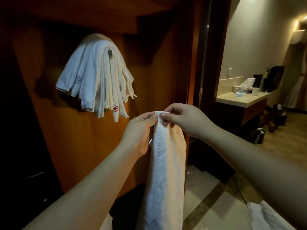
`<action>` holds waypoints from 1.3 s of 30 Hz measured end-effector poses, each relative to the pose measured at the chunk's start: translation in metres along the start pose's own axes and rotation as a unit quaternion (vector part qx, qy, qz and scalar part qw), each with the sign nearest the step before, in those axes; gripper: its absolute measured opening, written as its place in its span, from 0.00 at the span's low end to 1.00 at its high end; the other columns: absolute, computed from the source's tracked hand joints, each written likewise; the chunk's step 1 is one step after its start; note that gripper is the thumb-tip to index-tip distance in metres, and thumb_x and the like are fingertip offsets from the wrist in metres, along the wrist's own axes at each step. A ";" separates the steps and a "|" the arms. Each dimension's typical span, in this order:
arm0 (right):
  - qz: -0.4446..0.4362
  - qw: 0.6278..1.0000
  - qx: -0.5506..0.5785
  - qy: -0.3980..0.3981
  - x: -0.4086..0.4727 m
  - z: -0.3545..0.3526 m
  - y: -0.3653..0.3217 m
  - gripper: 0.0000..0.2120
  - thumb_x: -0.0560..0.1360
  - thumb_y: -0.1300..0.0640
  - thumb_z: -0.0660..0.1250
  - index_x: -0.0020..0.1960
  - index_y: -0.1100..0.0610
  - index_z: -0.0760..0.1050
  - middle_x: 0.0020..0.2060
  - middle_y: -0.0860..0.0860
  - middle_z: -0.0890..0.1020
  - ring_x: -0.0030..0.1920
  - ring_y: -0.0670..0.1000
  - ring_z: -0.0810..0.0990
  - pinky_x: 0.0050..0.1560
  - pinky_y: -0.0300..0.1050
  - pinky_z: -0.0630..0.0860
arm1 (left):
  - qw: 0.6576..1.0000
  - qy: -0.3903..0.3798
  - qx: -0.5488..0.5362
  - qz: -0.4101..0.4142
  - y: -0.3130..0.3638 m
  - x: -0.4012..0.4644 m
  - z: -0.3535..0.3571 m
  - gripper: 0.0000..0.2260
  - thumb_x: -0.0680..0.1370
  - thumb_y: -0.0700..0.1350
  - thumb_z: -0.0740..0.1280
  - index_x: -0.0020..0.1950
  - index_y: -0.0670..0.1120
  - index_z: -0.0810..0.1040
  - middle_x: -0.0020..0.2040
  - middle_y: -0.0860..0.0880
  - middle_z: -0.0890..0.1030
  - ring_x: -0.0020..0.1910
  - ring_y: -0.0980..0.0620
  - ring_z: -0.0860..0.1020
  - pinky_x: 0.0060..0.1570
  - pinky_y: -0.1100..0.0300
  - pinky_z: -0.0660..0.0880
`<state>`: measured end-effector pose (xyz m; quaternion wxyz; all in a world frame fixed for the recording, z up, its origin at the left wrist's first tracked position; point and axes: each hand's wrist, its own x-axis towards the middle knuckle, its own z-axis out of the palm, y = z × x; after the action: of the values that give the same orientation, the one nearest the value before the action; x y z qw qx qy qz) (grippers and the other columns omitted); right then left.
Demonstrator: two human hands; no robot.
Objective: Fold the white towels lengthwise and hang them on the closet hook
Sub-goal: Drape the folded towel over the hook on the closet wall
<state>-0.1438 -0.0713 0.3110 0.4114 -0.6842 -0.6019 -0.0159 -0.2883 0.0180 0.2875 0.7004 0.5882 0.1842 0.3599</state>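
Left hand [141,130] and right hand [187,120] pinched a white towel [166,171] top, folded towels [96,77] hung on wooden closet wall [66,138], lit vanity counter [240,98] beyond

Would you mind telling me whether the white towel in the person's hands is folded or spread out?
Folded: the white towel hangs as a narrow long strip, both hands pinching its top edge together.

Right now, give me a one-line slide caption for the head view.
Both hands, left and right, pinch the top of a folded white towel near towels draped on the closet hook.
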 end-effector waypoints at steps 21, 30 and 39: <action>0.066 0.997 0.048 -0.009 0.037 0.003 -0.011 0.13 0.80 0.38 0.62 0.47 0.46 0.78 0.32 0.43 0.78 0.26 0.38 0.74 0.30 0.34 0.66 | 0.995 0.006 0.069 0.070 0.008 0.029 -0.013 0.08 0.81 0.44 0.66 0.56 0.48 0.83 0.50 0.48 0.85 0.52 0.49 0.84 0.53 0.53 0.80; 0.151 0.935 -0.016 -0.320 0.028 -0.008 0.053 0.08 0.78 0.44 0.69 0.52 0.46 0.82 0.32 0.44 0.80 0.31 0.43 0.75 0.31 0.36 0.70 | 0.997 -0.010 0.070 0.044 0.022 0.031 -0.050 0.10 0.81 0.43 0.65 0.47 0.51 0.86 0.48 0.48 0.86 0.47 0.49 0.85 0.47 0.54 0.81; 0.138 0.938 -0.129 -0.291 0.014 -0.009 0.066 0.09 0.79 0.40 0.65 0.47 0.43 0.80 0.44 0.41 0.84 0.46 0.40 0.83 0.45 0.39 0.77 | 0.991 0.038 0.101 0.077 0.031 0.030 -0.097 0.12 0.82 0.42 0.64 0.47 0.53 0.86 0.48 0.51 0.86 0.48 0.51 0.85 0.44 0.58 0.79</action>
<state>-0.0807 -0.0613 0.2886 0.1248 -0.7826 -0.5877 0.1633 -0.3433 0.1082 0.2987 0.6004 0.6540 0.1999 0.4145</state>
